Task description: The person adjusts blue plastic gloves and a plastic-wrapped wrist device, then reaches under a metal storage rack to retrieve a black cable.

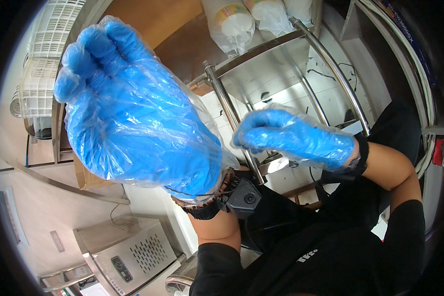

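Observation:
My left hand (133,114), in a blue glove under a loose clear plastic one, is raised large and close to the camera. Its palm shows, the fingers bend slightly, and nothing is in it. A black device with a lens (246,198) is strapped at that wrist beside a beaded bracelet. To the right, my right hand (288,135) wears the same two layers, its fingers curled and the thumb laid against them. Clear plastic lies around its fingertips; whether they pinch anything cannot be told. A black band (362,155) circles the right wrist.
Beyond the hands stands a metal rack with tubular rails (333,70). Bagged round white items (233,26) lie at the top. White plastic baskets (44,85) are at the upper left, above a cardboard box (90,175). A vented steel appliance (133,255) stands lower left.

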A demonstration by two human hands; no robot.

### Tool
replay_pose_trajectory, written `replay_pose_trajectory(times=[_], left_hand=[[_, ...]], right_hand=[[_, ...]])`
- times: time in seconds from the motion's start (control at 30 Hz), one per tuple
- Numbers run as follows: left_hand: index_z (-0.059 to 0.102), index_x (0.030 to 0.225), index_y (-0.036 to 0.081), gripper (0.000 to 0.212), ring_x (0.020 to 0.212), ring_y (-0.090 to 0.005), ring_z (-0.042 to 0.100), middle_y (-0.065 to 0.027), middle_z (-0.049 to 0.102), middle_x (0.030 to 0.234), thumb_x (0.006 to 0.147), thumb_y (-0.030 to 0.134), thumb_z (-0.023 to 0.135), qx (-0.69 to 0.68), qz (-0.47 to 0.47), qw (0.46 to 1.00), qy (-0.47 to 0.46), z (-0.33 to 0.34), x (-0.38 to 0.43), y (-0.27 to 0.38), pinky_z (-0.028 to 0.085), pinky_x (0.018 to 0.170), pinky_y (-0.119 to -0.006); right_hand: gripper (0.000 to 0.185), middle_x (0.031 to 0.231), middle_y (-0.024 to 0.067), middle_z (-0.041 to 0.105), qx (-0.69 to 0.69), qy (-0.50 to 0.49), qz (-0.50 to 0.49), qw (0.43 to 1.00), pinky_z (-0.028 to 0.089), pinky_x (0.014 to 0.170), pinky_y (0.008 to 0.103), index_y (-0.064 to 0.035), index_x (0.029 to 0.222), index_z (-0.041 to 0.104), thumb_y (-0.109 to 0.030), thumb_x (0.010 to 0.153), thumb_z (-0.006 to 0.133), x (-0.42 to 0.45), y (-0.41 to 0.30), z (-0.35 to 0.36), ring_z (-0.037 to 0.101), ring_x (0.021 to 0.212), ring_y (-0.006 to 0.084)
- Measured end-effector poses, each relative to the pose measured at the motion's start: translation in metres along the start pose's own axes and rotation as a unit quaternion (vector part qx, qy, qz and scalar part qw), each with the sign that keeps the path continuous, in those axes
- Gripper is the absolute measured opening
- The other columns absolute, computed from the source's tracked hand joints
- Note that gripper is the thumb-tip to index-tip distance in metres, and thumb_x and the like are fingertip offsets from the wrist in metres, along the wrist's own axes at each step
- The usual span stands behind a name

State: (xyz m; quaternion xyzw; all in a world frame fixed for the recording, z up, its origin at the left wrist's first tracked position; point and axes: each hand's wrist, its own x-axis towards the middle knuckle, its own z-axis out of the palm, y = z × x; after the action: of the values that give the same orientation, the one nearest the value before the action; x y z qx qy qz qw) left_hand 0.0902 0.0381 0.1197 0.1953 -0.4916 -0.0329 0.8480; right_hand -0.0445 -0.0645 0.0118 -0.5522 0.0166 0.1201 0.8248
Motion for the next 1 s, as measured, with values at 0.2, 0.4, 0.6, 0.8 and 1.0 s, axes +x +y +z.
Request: replay_pose_trajectory(times=[0.2,0.4,0.6,0.8,1.0], left_hand=[[0.065,0.102,0.005,0.022,0.116,-0.0286,0.053,-0.0157,0.061,0.114,0.089,0.023,0.060,0.013,-0.002,0.999,-0.045,-0.005,-0.004,-0.008,0.024,0.118,-0.044],[0.065,0.099,0.004,0.016,0.115,-0.0292,0.053,-0.0154,0.062,0.111,0.088,0.015,0.059,-0.004,-0.029,0.999,0.018,0.015,-0.008,-0.011,0.025,0.117,-0.045],[0.063,0.088,0.002,0.009,0.106,-0.0268,0.056,-0.0127,0.062,0.100,0.087,0.005,0.054,-0.051,-0.062,0.995,0.052,0.024,-0.005,-0.007,0.027,0.115,-0.048],[0.060,0.089,0.003,0.008,0.104,-0.0242,0.056,-0.0093,0.062,0.098,0.088,0.003,0.051,-0.264,-0.120,0.955,0.059,0.014,0.001,0.000,0.028,0.113,-0.048],[0.057,0.100,0.005,0.012,0.111,-0.0235,0.054,-0.0085,0.060,0.106,0.091,0.007,0.050,-0.197,-0.120,0.973,-0.004,0.003,0.006,0.006,0.027,0.115,-0.045]], right_hand=[[0.025,0.095,0.0086,0.067,0.003,-0.045,-0.077,0.996,0.052,0.077,0.0278,0.0013,0.103,0.066,-0.016,0.085,0.071,-0.003,-0.016,0.009,0.063,0.084,0.0130],[0.016,0.080,0.0046,0.066,-0.097,-0.076,-0.011,0.992,0.049,0.068,0.0258,-0.0024,0.092,0.070,-0.017,0.086,0.072,-0.004,-0.028,0.008,0.059,0.073,0.0099],[0.017,0.077,0.0040,0.064,-0.066,-0.088,0.008,0.994,0.048,0.067,0.0256,-0.0037,0.090,0.071,-0.020,0.085,0.073,-0.004,-0.018,0.009,0.058,0.073,0.0095],[0.029,0.089,0.0050,0.067,-0.174,-0.059,-0.132,0.974,0.051,0.073,0.0252,-0.0034,0.102,0.070,-0.021,0.081,0.077,-0.002,-0.011,-0.016,0.062,0.080,0.0128],[0.060,0.110,0.0134,0.061,-0.202,0.025,-0.167,0.965,0.048,0.091,0.0337,-0.0045,0.129,0.055,-0.034,0.081,0.077,-0.002,-0.026,-0.016,0.058,0.103,0.0205]])
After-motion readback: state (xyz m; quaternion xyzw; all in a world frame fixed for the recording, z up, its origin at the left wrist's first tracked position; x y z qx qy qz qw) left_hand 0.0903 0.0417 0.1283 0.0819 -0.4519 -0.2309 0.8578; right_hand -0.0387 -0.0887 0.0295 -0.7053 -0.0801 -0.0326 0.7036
